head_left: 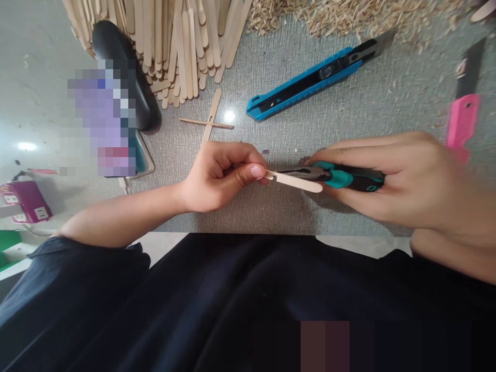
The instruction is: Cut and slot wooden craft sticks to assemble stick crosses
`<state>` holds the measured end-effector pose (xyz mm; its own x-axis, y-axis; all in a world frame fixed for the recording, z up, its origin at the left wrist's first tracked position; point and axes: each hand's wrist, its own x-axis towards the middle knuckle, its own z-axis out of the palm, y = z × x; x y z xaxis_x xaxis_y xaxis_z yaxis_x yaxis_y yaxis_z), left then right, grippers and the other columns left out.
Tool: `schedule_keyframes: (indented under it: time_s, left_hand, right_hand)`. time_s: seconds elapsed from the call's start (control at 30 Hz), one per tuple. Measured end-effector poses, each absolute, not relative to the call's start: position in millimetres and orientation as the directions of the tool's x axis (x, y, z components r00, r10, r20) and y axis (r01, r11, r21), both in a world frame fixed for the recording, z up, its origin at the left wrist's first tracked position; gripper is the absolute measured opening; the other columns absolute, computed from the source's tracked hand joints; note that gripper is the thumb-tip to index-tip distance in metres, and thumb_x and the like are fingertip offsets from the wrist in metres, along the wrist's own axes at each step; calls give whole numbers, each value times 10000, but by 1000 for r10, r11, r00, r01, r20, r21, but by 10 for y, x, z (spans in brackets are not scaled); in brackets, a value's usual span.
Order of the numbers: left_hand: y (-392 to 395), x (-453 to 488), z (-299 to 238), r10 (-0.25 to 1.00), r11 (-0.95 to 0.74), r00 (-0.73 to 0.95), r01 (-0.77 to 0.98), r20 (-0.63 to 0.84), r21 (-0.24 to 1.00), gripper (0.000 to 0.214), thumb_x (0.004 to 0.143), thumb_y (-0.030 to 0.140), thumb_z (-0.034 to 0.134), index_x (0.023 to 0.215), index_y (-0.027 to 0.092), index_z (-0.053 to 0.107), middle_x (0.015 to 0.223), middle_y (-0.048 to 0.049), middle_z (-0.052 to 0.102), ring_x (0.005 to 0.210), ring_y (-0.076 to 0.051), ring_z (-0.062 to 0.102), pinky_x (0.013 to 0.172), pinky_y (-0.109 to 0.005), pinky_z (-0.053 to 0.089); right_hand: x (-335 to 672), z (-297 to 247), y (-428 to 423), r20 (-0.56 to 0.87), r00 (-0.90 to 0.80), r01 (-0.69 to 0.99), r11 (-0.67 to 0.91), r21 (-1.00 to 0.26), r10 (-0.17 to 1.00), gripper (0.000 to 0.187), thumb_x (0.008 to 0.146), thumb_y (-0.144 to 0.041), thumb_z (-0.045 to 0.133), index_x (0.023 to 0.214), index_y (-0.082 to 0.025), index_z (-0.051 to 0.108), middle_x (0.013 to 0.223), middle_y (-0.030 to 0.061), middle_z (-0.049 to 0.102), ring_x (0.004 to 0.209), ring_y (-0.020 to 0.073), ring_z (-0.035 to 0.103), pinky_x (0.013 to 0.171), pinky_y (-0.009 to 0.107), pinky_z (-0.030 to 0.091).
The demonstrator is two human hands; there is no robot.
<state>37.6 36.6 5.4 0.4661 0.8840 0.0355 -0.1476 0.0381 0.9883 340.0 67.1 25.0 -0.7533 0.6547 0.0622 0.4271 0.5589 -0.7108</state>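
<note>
Between the thumb and fingers of my left hand (227, 178) is one end of a wooden craft stick (300, 183), its rounded end pointing right. A notch shows in the stick just beyond my thumb. My right hand (403, 175) is wrapped around the black and teal handles of a pair of pliers (341, 177). The pliers' narrow jaws lie at the stick near the notch; whether they grip it I cannot tell. Behind my left hand, two crossed craft sticks (210, 123) lie on the table, the upright one with a small slot near the crossing.
A heap of craft sticks (186, 51) and wood shavings (329, 18) cover the far side. A blue utility knife (306, 82) lies with its blade out. At right is a pink knife (463, 124). A black case (126, 77) and a phone (143, 152) with a cable sit left.
</note>
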Motion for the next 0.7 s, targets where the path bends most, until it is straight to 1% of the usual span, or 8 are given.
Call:
schedule_keyframes:
  time_s: [0.1,0.23,0.3,0.37,0.47,0.53,0.63,0.7]
  left_hand:
    - [378,374,36,884,35,466,-152,40,988,402,1057,505,850,820,183,806,748,-38,779,590,-83,595,607,-246,554]
    - [385,382,30,883,83,469,-157,1,984,461,1030,590,863,804,193,803,752,-44,779,639,-110,637,619,-270,551]
    - [382,392,33,878,114,479,-197,-6,974,446,1040,565,861,802,192,798,758,-38,773,663,-108,652,649,-274,550]
    - [378,404,30,871,142,492,-248,-2,958,425,1049,532,861,802,194,791,761,-29,763,681,-103,660,678,-273,547]
    - [364,427,12,861,196,508,-285,-26,938,460,1048,565,853,786,200,754,762,-18,736,714,-108,660,711,-281,545]
    - [346,447,-5,866,207,500,-299,-32,932,503,1058,589,832,768,197,711,737,-4,683,698,-94,613,680,-264,500]
    - [299,483,-29,870,224,493,-342,-28,912,519,1099,582,778,782,192,650,676,33,533,596,-54,445,567,-237,347]
    - [259,505,-37,862,269,505,-379,-46,886,492,1116,578,751,824,204,621,660,59,445,548,-45,347,519,-238,274]
  right_hand:
    - [3401,235,675,74,-755,431,577,-694,652,126,1038,-195,658,1075,-275,748,804,-36,764,644,138,710,553,288,506]
    - [3390,230,676,77,-749,437,577,-690,658,128,1012,-165,655,1016,-279,712,775,-47,717,618,122,659,542,278,478]
    - [3384,234,675,83,-747,430,575,-696,660,119,1010,-164,670,1017,-276,708,772,-50,703,596,110,617,531,268,461]
    - [3377,231,671,99,-742,423,578,-698,663,124,1004,-159,685,1038,-274,718,788,-46,716,618,112,637,547,260,476]
    - [3352,189,646,140,-716,426,587,-688,684,143,981,-159,729,1069,-271,739,859,-33,776,671,123,696,579,256,507]
    - [3325,138,618,186,-684,423,591,-686,705,155,961,-165,756,1073,-272,753,880,-32,794,666,122,697,587,257,514]
    - [3292,64,579,252,-625,448,604,-659,739,161,928,-157,774,1038,-273,755,838,-41,764,633,116,653,576,263,489]
    - [3288,39,571,286,-603,486,627,-608,745,168,909,-148,782,1021,-267,743,818,-40,726,642,120,627,573,273,469]
